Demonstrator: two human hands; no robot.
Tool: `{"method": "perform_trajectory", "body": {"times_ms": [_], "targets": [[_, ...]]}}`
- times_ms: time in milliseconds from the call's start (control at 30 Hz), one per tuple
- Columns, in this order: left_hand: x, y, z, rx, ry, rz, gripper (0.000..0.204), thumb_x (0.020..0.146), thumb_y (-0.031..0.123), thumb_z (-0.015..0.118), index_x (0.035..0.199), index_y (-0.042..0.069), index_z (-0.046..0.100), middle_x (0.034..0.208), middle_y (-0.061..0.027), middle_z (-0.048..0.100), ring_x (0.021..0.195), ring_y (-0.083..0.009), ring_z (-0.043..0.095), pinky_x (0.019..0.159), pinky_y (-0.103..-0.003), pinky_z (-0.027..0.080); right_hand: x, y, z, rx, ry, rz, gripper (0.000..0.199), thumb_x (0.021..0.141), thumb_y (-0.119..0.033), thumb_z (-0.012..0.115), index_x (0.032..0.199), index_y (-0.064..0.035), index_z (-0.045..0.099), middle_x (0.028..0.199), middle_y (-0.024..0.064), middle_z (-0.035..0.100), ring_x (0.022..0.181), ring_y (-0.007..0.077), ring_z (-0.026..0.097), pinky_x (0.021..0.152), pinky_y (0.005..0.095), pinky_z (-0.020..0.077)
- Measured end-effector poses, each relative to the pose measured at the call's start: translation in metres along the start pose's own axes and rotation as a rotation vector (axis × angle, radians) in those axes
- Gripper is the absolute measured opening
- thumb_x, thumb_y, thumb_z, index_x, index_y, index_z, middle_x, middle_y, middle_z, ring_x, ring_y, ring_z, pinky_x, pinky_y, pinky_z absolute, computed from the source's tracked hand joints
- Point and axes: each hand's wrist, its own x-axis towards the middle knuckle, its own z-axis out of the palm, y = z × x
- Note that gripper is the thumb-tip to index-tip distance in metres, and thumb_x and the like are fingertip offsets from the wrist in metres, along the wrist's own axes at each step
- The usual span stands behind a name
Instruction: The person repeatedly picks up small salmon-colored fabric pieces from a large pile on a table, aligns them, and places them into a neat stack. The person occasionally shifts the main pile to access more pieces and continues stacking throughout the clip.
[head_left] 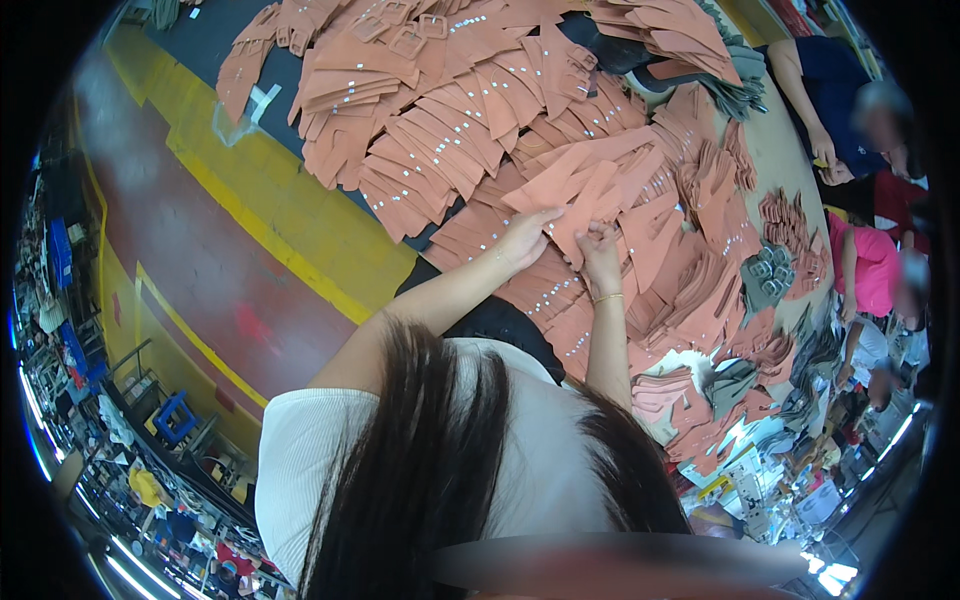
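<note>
- A yellow band [290,215] runs along the floor beside the counter, with a thinner yellow line [190,335] marking off the reddish floor [190,250] further out.
- A scrap of clear tape or film [240,112] lies at the dark counter edge, near the yellow band.
- Blue crates [175,418] stand at the far left, among clutter too small to make out.
- The counter [775,160] is heaped with flat salmon-pink cut pieces [440,140], fanned in overlapping rows, many dotted with small silver studs.
- Some pieces at the top carry rectangular buckle frames [405,40] in the same colour.
- Grey pieces [735,95] lie in smaller stacks toward the right.
- The left hand [525,240] lies flat with fingers spread loose on the pile, fingertips touching a long pink strip [575,185] at the middle of the counter.
- The right hand [600,245], a thin gold bangle at the wrist, has its fingers curled and pinched closed on the lower edge of that strip, just beside the left hand.
- Other people sit along the right side; one hand [825,150] of theirs rests on the counter edge, well apart from the strip.
</note>
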Motion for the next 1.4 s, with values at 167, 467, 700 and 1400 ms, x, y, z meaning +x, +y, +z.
{"method": "perform_trajectory", "body": {"times_ms": [167, 467, 700, 1400], "targets": [[0.008, 0.002, 0.005, 0.138, 0.016, 0.068, 0.013, 0.085, 0.009, 0.06, 0.093, -0.001, 0.064, 0.095, -0.0092, 0.065, 0.091, -0.0167, 0.061, 0.083, -0.029, 0.047, -0.003, -0.006, -0.001, -0.08, 0.029, -0.112, 0.036, 0.089, -0.014, 0.061, 0.116, -0.0029, 0.041, 0.084, 0.0071, 0.064, 0.064, 0.0109, 0.06, 0.046, 0.0226, 0.0476], [-0.045, 0.03, 0.024, 0.106, -0.002, 0.146, 0.012, 0.083, 0.007, 0.06, 0.089, -0.001, 0.064, 0.092, -0.0096, 0.065, 0.088, -0.016, 0.061, 0.081, -0.029, 0.047, -0.05, -0.029, 0.028, -0.067, -0.152, -0.086, 0.039, 0.091, -0.021, 0.061, 0.12, -0.0022, 0.041, 0.082, 0.0059, 0.063, 0.059, 0.0077, 0.057, 0.046, 0.0203, 0.0433], [-0.14, 0.097, -0.014, 0.176, 0.009, 0.155, 0.019, 0.081, 0.018, 0.063, 0.086, -0.001, 0.065, 0.084, -0.0093, 0.067, 0.077, -0.0164, 0.064, 0.076, -0.03, 0.05, -0.07, -0.013, 0.044, -0.222, -0.314, -0.008, 0.034, 0.092, -0.023, 0.061, 0.116, -0.0018, 0.048, 0.073, 0.0033, 0.059, 0.057, 0.0085, 0.055, 0.05, 0.0209, 0.0435], [-0.267, 0.187, -0.265, 0.698, 0.74, 0.273, 0.015, 0.078, 0.008, 0.048, 0.092, 0.005, 0.053, 0.075, -0.0061, 0.058, 0.071, -0.0155, 0.057, 0.065, -0.029, 0.047, -0.03, -0.015, 0.224, -0.798, -0.314, -0.311, 0.093, 0.083, -0.013, 0.061, 0.148, -0.0125, -0.005, 0.06, 0.011, 0.06, 0.051, 0.0231, 0.06, 0.053, 0.0354, 0.0488]]}}
